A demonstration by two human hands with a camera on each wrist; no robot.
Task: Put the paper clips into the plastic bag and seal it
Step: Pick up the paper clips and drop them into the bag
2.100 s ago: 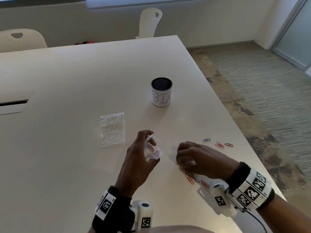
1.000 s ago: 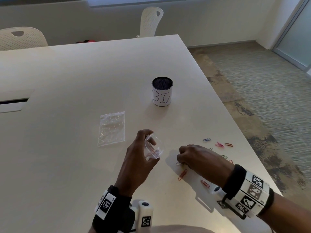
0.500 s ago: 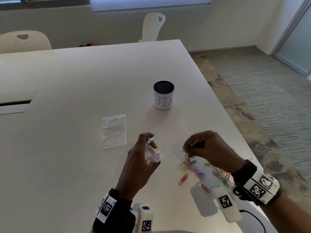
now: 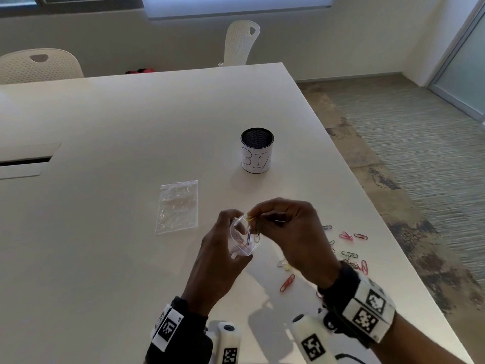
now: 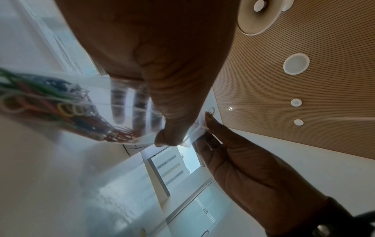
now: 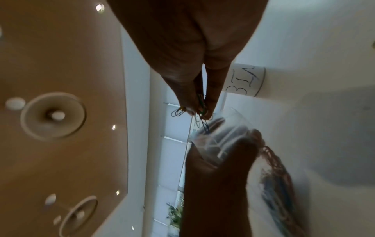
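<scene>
Left hand (image 4: pixel 223 258) is raised above the worktop (image 4: pixel 105 258), its grip closed round a small clear plastic bag (image 4: pixel 240 240), thumb and fingers pinching the rim so that the mouth stands open toward the right hand. The left wrist view shows the thumb on the near wall of the bag and the fingers visible through the plastic behind it; a dense bundle of coloured paper clips in the bag (image 5: pixel 61 110) lies at the bag's lower end.

Right hand (image 4: pixel 288 232) is level with the bag mouth, its grip closed in a pinch on a small cluster of held clips (image 6: pixel 199 110); green, blue and yellow wire shows between the thumb and fingertips. The cluster hangs at the rim of the bag; whether any of it has passed inside cannot be told.

Loose paper clips (image 4: pixel 346 254) lie scattered on the worktop to the right of and beneath the right hand, near the worktop's right edge; 1 red clip (image 4: pixel 287 282) lies apart, nearer the person.

A second clear bag (image 4: pixel 177 206) lies flat on the worktop, left of the hands. A black mesh cup (image 4: pixel 257 151) with a handwritten white label stands upright beyond them. 2 white chairs (image 4: pixel 39 65) stand at the far side.
</scene>
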